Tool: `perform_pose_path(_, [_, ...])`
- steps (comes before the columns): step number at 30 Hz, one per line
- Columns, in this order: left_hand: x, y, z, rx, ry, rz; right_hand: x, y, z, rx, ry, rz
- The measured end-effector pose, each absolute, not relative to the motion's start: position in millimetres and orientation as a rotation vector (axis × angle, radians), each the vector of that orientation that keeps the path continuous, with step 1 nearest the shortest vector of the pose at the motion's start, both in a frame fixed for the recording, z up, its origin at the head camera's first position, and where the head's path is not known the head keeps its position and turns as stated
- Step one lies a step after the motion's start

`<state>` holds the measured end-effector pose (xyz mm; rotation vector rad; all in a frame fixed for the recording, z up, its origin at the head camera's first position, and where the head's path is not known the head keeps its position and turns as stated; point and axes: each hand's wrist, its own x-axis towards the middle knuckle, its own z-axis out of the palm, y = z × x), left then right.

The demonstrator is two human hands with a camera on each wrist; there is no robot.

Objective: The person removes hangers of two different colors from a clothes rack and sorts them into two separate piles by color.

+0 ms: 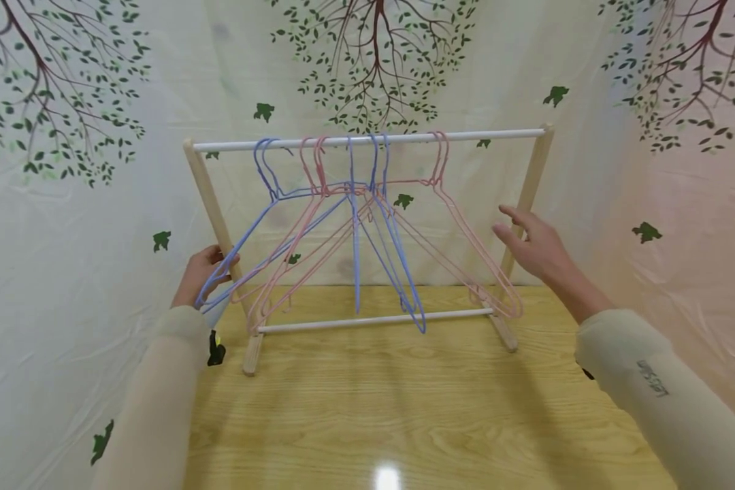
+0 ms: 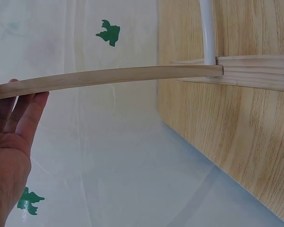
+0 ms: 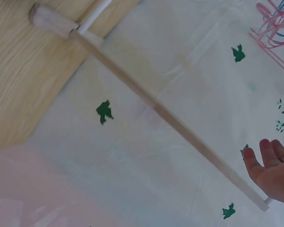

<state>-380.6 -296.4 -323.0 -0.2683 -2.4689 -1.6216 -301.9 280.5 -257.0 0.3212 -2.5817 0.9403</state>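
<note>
A small clothes rack [image 1: 318, 144] with wooden side posts and white bars stands on the wood-grain table. Several blue hangers [image 1: 356, 258] and pink hangers [image 1: 474, 238] hang from its top bar. My left hand [image 1: 201, 272] holds the left post [image 2: 109, 76], its fingers partly hidden behind the wood; a blue hanger's end overlaps this hand in the head view. Beside the right post [image 3: 156, 106], my right hand [image 1: 539, 246] is raised with fingers extended and nothing in it. In the right wrist view that hand [image 3: 274, 177] appears near the post's upper end.
The wood-grain table [image 1: 367, 401] extends in front of the rack. Behind and at both sides hangs a pale sheet [image 1: 98, 224] printed with branches and green leaves. A small black object [image 1: 216, 350] lies beside my left forearm.
</note>
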Motion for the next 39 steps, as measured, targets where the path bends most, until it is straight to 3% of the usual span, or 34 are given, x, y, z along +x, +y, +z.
perform_pose_path(10, [-398,-307,-335,-0.228,-2.538,-1.562,-306,252,-254,0.260,-2.551,1.141])
perform_pose_path(22, [-369,-286,-304,-0.213,-2.518,-1.688,-312,241,-259,0.211,-2.591,1.133])
perform_pose_path(39, [-377,-292,-306,-0.225,-2.494,-1.745,-310,237,-255,0.081,-2.550,1.122])
